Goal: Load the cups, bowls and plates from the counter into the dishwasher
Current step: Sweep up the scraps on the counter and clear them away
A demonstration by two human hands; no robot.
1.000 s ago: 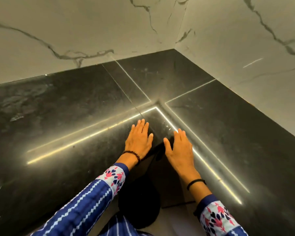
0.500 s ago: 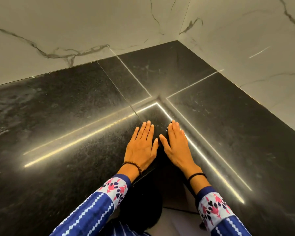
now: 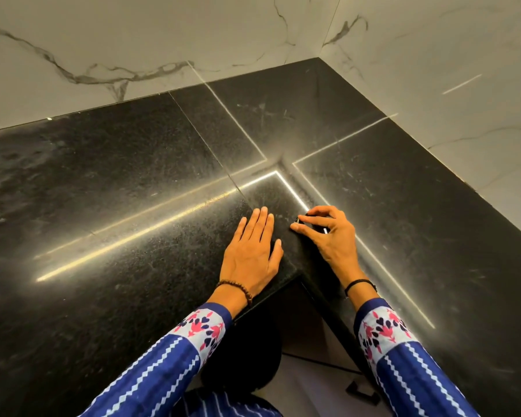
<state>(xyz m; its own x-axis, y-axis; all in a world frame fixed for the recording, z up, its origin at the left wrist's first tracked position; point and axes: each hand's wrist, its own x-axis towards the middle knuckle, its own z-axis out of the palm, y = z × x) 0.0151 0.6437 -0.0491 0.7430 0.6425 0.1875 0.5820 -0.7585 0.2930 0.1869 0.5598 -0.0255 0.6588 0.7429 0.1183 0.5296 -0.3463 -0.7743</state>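
Hidden in your grip
Your right hand (image 3: pixel 333 240) curls over a small dark object (image 3: pixel 315 222), too covered to identify.

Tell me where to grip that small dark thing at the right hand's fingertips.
Pinch the small dark thing across its narrow sides, coming from above. It seems to lie low on the counter, so nothing could get underneath it. The right hand curls over it that way, thumb and forefinger meeting at one end. What the thing is I cannot tell.

No legible text, label, brand, number or sign, checked on black counter (image 3: pixel 118 206), marble wall (image 3: pixel 133 40), patterned sleeves (image 3: pixel 163 365)
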